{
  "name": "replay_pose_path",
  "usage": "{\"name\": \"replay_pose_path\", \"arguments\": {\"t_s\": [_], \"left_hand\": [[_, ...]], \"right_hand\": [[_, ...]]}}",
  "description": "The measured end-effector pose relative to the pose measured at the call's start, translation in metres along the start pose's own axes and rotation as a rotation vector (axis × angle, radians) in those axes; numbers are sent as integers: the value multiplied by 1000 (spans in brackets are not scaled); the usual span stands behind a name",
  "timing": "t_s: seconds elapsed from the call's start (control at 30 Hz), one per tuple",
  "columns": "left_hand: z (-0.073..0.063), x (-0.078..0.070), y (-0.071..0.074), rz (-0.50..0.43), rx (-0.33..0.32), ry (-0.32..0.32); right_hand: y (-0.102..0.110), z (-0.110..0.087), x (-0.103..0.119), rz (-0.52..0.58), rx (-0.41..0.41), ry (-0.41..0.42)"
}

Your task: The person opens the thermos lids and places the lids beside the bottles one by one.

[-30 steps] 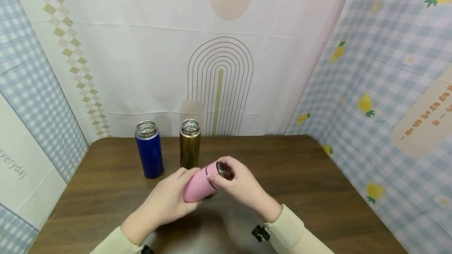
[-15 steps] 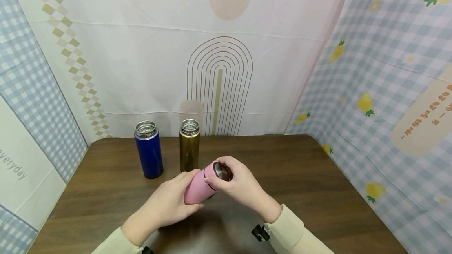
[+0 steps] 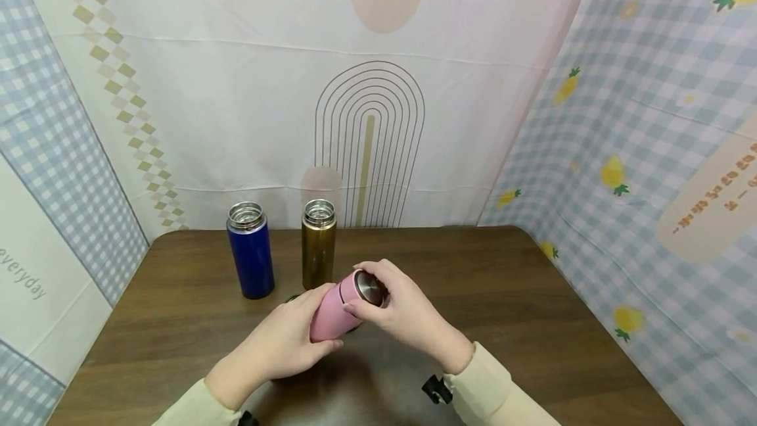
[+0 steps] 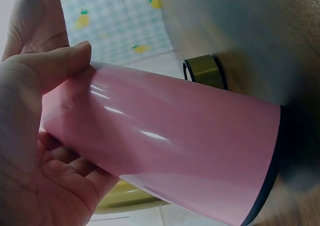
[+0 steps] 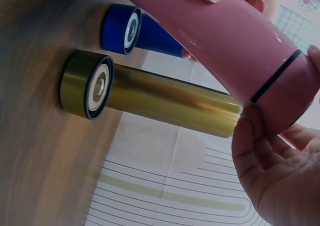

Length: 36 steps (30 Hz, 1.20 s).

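Note:
A pink thermos (image 3: 331,316) is held tilted above the table, its steel-topped lid (image 3: 369,288) pointing up and to the right. My left hand (image 3: 280,337) grips the body, thumb on one side and fingers on the other. Around the lid curl the fingers and thumb of my right hand (image 3: 402,311). A dark seam shows between lid and body in the right wrist view. Behind stand a gold thermos (image 3: 318,252) and a blue thermos (image 3: 251,258), both upright with open mouths. A gold lid (image 5: 87,85) and a blue lid (image 5: 120,30) lie inner side up on the table.
The brown wooden table (image 3: 473,281) extends to both sides of my hands. A patterned white cloth (image 3: 254,97) hangs along its back edge, and a blue checked cloth (image 3: 639,117) hangs at the right. In the head view, hands and pink thermos mostly hide the loose lids.
The pink thermos has tipped slightly, so more of the lid's steel top faces me. My right fingers have shifted a little around the lid. The standing thermoses have not moved.

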State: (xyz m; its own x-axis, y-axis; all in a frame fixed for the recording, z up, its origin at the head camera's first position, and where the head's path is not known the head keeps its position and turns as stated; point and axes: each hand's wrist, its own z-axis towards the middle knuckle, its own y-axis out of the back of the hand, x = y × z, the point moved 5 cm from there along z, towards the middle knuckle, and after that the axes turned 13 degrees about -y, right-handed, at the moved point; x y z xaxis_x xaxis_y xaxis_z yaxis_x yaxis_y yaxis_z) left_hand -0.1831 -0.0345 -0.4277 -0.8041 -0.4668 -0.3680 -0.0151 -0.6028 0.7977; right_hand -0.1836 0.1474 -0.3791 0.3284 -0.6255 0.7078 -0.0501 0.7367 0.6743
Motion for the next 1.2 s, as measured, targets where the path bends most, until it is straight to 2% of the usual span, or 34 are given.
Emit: {"name": "replay_pose_path", "arguments": {"t_s": [0.13,0.33,0.47,0.6,0.7,0.93,1.2], "left_hand": [[0,1,-1,5,14,9],[-2,1,0,71,22,-37],[-4,1,2,87,26,-48],[-4,-1,3,79,7,-45],[-2,-2,6,111,-33,-48],[0,-2,12,217,-114,-85],[0,-4,12,250,-164,-153]], "right_hand": [[2,-3,2,5,83,-3],[4,-8,4,-3,225,-21],[3,-9,4,6,274,-11],[4,-8,-2,71,258,-45],[4,-6,-6,113,223,-90],[2,-4,-13,77,188,-173],[-2,-5,-20,-23,213,-263]]}}
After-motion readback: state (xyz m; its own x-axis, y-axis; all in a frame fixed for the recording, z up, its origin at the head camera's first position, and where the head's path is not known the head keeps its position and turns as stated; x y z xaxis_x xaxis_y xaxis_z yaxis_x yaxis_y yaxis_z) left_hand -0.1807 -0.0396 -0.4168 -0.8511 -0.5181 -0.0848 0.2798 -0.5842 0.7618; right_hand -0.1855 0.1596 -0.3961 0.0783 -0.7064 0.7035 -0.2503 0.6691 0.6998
